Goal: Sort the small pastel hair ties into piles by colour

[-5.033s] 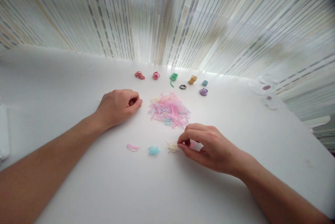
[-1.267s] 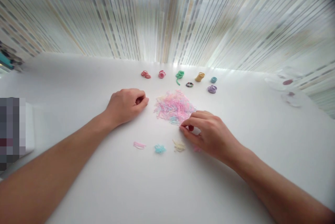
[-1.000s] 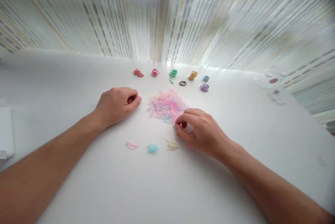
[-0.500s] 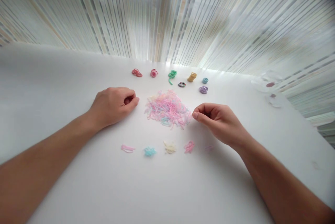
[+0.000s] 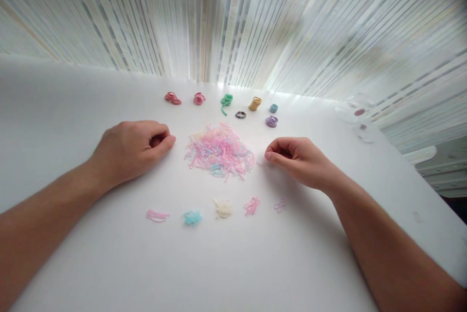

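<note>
A loose pile of pastel rubber bands (image 5: 221, 151), mostly pink, lies on the white table between my hands. My left hand (image 5: 136, 149) rests to the left of it, fingers curled and thumb against the index finger; its inside is hidden. Just right of the pile, my right hand (image 5: 297, 158) pinches thumb and index finger together, with a faint pale pink rubber band (image 5: 260, 162) showing at the fingertips. Nearer me lies a row of small groups: pink bands (image 5: 157, 215), blue bands (image 5: 192, 217), cream bands (image 5: 223, 208), deeper pink bands (image 5: 251, 206) and lilac bands (image 5: 280, 205).
Along the back sit coiled bundles in red (image 5: 172, 98), pink (image 5: 199, 99), green (image 5: 226, 100), yellow (image 5: 255, 103), blue (image 5: 273, 108) and purple (image 5: 272, 121). A dark beaded ring (image 5: 241, 115) lies among them. Clear plastic pieces (image 5: 359, 113) lie at right, before a string curtain (image 5: 204, 20).
My right hand has drawn slightly away from the pile's right edge, with a pale strand at its fingertips. The view has shifted right; my left hand keeps its curled shape.
</note>
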A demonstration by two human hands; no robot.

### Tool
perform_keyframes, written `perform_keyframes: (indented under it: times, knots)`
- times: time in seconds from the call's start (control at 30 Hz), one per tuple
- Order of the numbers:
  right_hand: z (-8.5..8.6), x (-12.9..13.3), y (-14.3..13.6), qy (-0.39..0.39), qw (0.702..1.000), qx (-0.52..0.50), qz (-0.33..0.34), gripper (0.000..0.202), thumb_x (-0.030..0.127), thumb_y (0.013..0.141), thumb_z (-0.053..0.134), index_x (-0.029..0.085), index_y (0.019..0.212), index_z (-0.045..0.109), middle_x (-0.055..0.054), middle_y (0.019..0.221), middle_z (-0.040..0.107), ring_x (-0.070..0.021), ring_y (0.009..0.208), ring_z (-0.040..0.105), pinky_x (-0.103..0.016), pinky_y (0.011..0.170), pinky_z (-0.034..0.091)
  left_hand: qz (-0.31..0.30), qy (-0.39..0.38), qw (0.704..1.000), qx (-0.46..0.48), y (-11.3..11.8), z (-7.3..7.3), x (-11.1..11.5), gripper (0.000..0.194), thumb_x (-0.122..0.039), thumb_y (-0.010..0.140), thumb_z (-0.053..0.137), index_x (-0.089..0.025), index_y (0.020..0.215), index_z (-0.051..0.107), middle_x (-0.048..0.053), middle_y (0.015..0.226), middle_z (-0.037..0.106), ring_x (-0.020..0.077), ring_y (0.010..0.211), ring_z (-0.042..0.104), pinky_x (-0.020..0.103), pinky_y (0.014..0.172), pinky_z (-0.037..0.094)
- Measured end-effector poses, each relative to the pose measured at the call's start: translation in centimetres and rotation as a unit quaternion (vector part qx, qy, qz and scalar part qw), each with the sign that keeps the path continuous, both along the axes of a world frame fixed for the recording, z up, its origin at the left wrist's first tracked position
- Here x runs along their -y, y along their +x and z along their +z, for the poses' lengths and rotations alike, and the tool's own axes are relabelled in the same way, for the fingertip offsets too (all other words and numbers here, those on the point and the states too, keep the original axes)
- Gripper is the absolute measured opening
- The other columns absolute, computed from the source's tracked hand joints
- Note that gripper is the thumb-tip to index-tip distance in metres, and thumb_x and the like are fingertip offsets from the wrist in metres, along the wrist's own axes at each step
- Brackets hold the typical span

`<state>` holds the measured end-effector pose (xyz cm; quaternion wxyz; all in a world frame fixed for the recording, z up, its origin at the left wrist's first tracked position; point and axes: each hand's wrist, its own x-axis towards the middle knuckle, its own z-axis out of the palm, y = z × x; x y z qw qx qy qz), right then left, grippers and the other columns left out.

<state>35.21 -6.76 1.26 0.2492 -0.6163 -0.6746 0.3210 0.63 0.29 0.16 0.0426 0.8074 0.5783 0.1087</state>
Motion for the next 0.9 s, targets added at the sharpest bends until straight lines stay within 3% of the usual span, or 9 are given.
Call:
perform_keyframes:
  times: [0.3, 0.43, 0.6, 0.9]
  knots:
    - [-0.3, -0.5, 1.8, -0.007, 0.999, 0.037, -0.008, 0.020, 0.035, 0.085, 0.067, 0.017, 0.085, 0.076, -0.001, 0.068, 0.065, -0.0141, 0.062, 0.052, -0.028, 0.055, 0.040, 0.005, -0.004, 1.000, -0.004, -0.2, 0.1, 0.0, 0.034, -0.051, 0.090, 0.047, -0.023, 0.077, 0.061, 0.000, 0.074, 0.065, 0.0174, 0.069, 0.052, 0.030, 0.066, 0.031]
    - [-0.9, -0.5, 1.4, 0.065, 0.997, 0.038, 0.007, 0.025, 0.037, 0.088, 0.069, 0.017, 0.094, 0.080, 0.000, 0.067, 0.062, -0.0133, 0.061, 0.048, -0.029, 0.057, 0.038, 0.001, -0.005, 1.000, -0.001, -0.4, -0.1, -0.1, 0.034, -0.051, 0.091, 0.048, -0.023, 0.079, 0.062, 0.000, 0.076, 0.066, 0.0178, 0.070, 0.053, 0.030, 0.067, 0.032]
    - [-1.7, -0.5, 0.4, 0.136, 0.989, 0.036, 0.045, 0.024, 0.030, 0.091, 0.068, 0.019, 0.106, 0.084, -0.004, 0.086, 0.068, -0.0110, 0.061, 0.047, -0.028, 0.058, 0.039, 0.006, -0.007, 1.000, -0.005, -0.5, -0.2, -0.3, 0.035, -0.053, 0.090, 0.048, -0.023, 0.079, 0.063, 0.000, 0.076, 0.066, 0.0181, 0.071, 0.054, 0.031, 0.067, 0.033]
    - [-1.7, -0.6, 0.4, 0.138, 0.986, 0.051, 0.074, 0.013, 0.026, 0.090, 0.073, 0.021, 0.092, 0.084, -0.004, 0.088, 0.067, -0.0106, 0.063, 0.047, -0.028, 0.061, 0.040, 0.002, -0.003, 1.000, -0.011, -0.4, 0.0, -0.3, 0.035, -0.052, 0.090, 0.047, -0.023, 0.079, 0.063, 0.002, 0.078, 0.067, 0.0182, 0.071, 0.055, 0.030, 0.067, 0.033]
